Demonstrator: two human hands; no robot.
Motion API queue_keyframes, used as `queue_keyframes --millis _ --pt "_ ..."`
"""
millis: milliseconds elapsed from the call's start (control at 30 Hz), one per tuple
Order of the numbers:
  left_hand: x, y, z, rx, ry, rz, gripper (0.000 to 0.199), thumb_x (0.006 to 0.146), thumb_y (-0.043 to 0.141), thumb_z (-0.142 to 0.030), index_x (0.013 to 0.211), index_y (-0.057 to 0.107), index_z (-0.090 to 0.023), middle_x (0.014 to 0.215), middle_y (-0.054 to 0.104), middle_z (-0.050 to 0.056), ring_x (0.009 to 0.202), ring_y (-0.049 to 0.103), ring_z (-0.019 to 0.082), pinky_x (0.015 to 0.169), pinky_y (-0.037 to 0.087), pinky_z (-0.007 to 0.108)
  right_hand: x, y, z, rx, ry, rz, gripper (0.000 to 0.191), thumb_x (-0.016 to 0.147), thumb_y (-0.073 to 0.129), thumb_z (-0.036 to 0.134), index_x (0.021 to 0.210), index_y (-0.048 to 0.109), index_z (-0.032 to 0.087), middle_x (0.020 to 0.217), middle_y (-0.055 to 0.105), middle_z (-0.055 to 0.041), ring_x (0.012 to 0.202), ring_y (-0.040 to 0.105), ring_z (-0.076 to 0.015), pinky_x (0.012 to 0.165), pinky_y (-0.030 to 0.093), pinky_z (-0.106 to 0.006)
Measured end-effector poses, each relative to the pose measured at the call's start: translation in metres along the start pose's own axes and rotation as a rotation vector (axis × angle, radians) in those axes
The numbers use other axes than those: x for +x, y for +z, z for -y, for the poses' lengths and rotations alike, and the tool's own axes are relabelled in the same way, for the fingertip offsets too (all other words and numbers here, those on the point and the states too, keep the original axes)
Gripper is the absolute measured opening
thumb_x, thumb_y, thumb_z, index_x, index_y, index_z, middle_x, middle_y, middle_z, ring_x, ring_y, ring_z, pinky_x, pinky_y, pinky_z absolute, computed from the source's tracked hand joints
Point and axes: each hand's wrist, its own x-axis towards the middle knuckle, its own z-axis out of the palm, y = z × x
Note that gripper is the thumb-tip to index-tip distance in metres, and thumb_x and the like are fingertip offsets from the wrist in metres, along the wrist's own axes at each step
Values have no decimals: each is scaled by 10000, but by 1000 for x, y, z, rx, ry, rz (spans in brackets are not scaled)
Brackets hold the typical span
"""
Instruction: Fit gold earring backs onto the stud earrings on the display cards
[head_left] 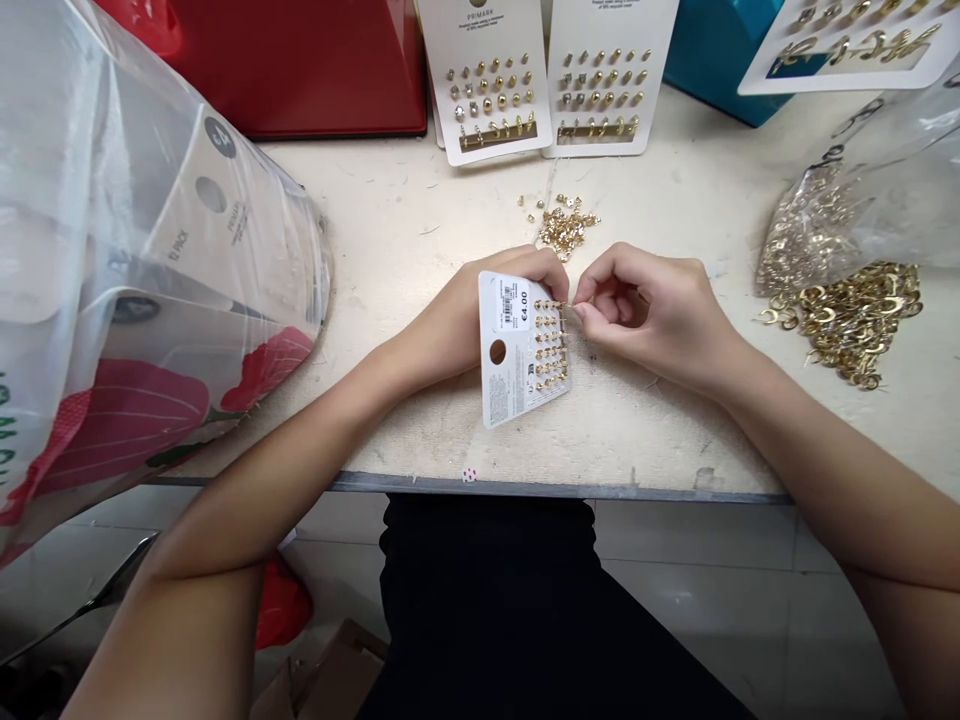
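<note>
over the table point(405, 220), the left hand point(450, 335) clasped the earring card point(510, 365), whose earring edge touched the nearly closed right hand point(649, 320) (pinching something too tiny to tell).
</note>
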Motion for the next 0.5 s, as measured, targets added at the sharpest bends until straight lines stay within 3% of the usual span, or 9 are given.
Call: queue_keyframes --millis 500 --pt "-2 0 2 2 19 -4 73 812 607 -119 847 615 -183 854 623 5 784 567 101 717 451 265 -1 0 1 69 47 1 83 799 626 103 825 585 170 582 460 57 504 386 -54 479 314 -243"
